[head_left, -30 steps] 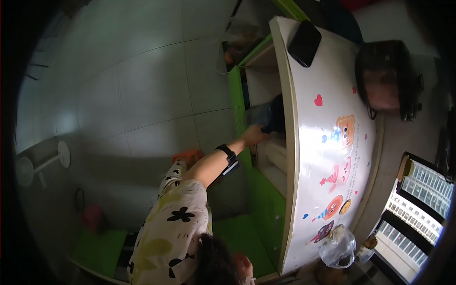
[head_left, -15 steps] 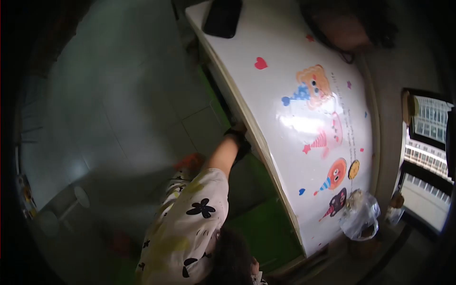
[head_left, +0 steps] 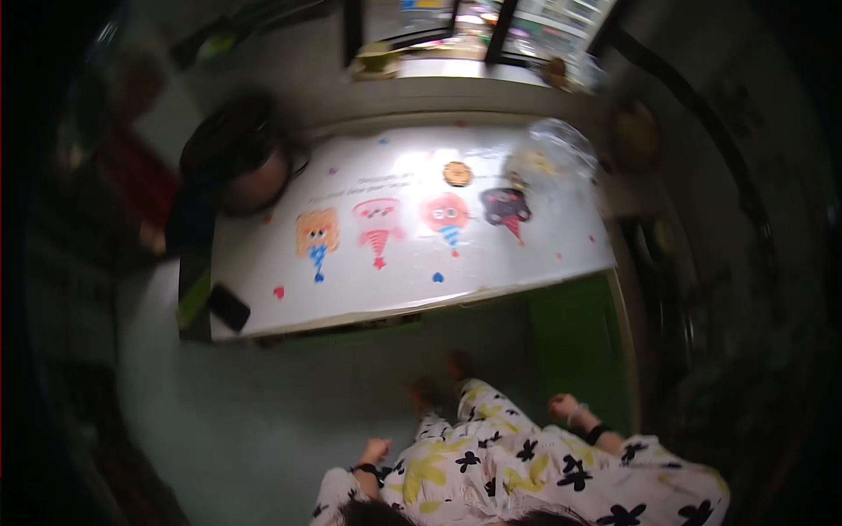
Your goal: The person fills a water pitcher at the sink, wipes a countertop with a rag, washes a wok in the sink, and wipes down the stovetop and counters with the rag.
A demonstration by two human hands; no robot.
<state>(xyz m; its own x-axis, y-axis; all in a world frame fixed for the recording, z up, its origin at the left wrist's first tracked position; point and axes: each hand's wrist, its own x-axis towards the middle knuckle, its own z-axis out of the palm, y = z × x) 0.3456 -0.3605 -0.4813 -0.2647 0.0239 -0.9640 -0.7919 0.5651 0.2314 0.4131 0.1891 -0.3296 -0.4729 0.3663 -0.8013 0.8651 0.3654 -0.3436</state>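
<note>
My left hand (head_left: 375, 451) hangs low in front of my body, a dark band on its wrist. Its fingers look curled in, with nothing visible in them. My right hand (head_left: 562, 406), also loosely closed, is held apart from the table, below the green cabinet panel (head_left: 574, 337) in the view. A dark band and a paler bracelet circle that wrist. Ahead of both hands stands a table with a white cover (head_left: 351, 294) printed with cartoon figures. Neither hand touches it. Motion blur softens the fingers.
A dark phone (head_left: 230, 308) lies at the table's near left corner. A large dark pot (head_left: 241, 153) stands at the back left. On the right are a clear plastic bag (head_left: 561, 153) and a round biscuit-like piece (head_left: 457, 174). Windows open behind.
The view has swung round to face the table squarely. One hand was at the table's front edge by the cabinet; now both hands are away from it, near my body.
</note>
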